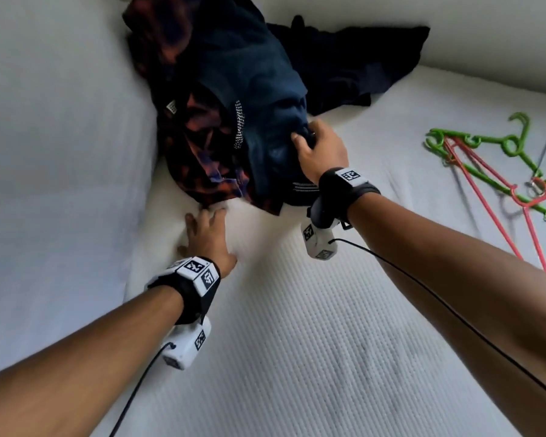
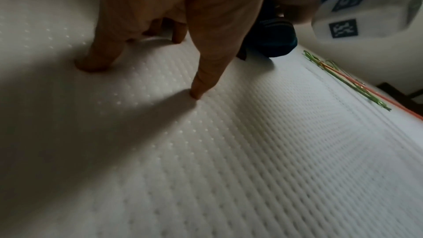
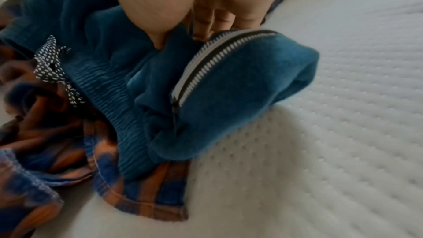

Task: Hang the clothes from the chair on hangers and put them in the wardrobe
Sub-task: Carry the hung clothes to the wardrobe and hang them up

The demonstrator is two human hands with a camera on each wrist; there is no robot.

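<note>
Your right hand (image 1: pixel 320 149) has its fingers (image 3: pixel 206 23) curled into the teal zip-up jacket (image 1: pixel 265 99), bunching the fabric near the zipper (image 3: pixel 219 57). That jacket sits on top of an orange-and-blue plaid shirt (image 1: pixel 202 159) in a heap on the white mattress (image 1: pixel 328 342), with a dark garment (image 1: pixel 360 64) behind it. Your left hand (image 1: pixel 207 234) is spread flat, fingers (image 2: pixel 201 82) apart, pressing the mattress just in front of the pile. Green hanger (image 1: pixel 486 146) and red hanger (image 1: pixel 498 216) lie overlapping off to the right, well apart from the clothes.
</note>
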